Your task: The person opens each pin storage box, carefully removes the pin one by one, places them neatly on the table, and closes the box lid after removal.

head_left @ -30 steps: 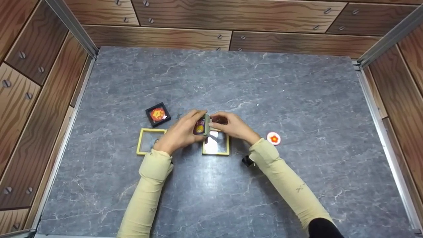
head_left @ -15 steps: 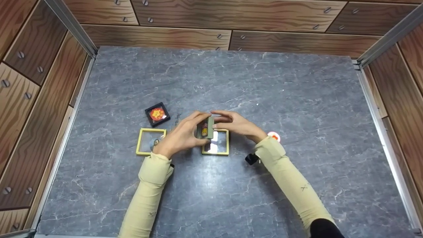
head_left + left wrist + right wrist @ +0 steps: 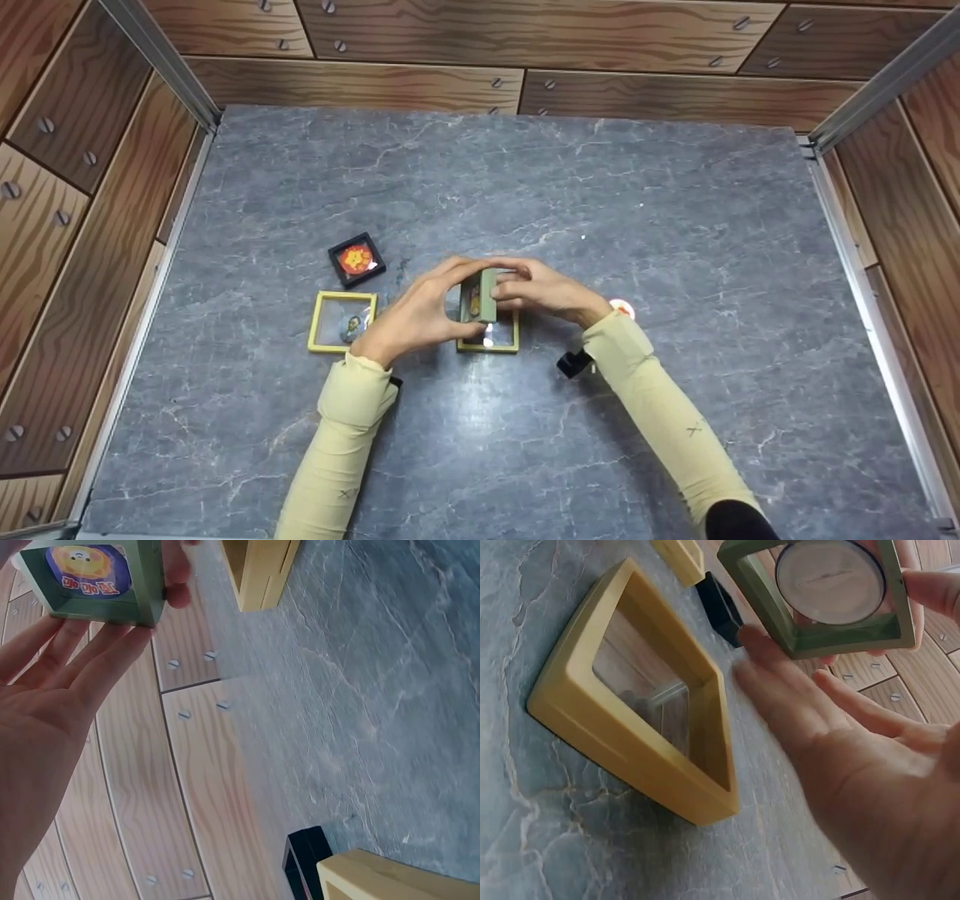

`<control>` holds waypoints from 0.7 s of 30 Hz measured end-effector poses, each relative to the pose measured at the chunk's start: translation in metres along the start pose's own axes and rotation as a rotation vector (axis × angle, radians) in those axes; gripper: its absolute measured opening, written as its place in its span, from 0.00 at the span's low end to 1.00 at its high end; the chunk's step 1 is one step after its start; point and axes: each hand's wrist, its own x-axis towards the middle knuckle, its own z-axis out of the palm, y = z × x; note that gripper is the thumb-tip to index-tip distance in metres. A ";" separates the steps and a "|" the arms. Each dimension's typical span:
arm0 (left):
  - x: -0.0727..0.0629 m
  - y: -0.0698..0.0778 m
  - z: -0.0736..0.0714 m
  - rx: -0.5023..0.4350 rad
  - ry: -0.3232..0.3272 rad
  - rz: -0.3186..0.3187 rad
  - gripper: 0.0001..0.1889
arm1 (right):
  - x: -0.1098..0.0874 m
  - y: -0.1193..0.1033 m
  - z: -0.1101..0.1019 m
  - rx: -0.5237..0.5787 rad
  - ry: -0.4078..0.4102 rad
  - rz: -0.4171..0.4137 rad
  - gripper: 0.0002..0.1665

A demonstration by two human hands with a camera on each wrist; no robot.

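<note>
My left hand (image 3: 420,311) grips a small green display frame (image 3: 489,296) by its opposite edges, thumb on the near side and fingers on the far side. The frame stands on edge above the table. A round badge (image 3: 86,566) with a yellow figure and lettering sits inside it, its pale back facing the right wrist view. My right hand (image 3: 547,294) is at the frame's right side, fingers extended and blurred in the right wrist view; whether they touch it I cannot tell. Below lies a yellow display frame (image 3: 487,349), partly hidden.
Another yellow frame (image 3: 341,349), holding a small figure, lies to the left. Beyond it is a black frame (image 3: 357,283) with an orange and yellow badge. A round white badge (image 3: 621,307) shows partly beside the right sleeve. Wood-patterned walls (image 3: 412,34) border the grey marbled table.
The green frame and left hand have shifted slightly right and nearer. My right hand has also moved a little right, and its fingers have changed position at the frame's side.
</note>
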 end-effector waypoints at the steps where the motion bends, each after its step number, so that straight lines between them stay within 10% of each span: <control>1: 0.000 0.001 0.000 -0.003 0.001 0.004 0.46 | -0.001 0.000 0.001 0.036 -0.006 -0.003 0.47; 21: 0.003 0.000 0.005 -0.065 -0.041 0.021 0.45 | -0.007 0.012 -0.005 0.179 -0.042 -0.008 0.41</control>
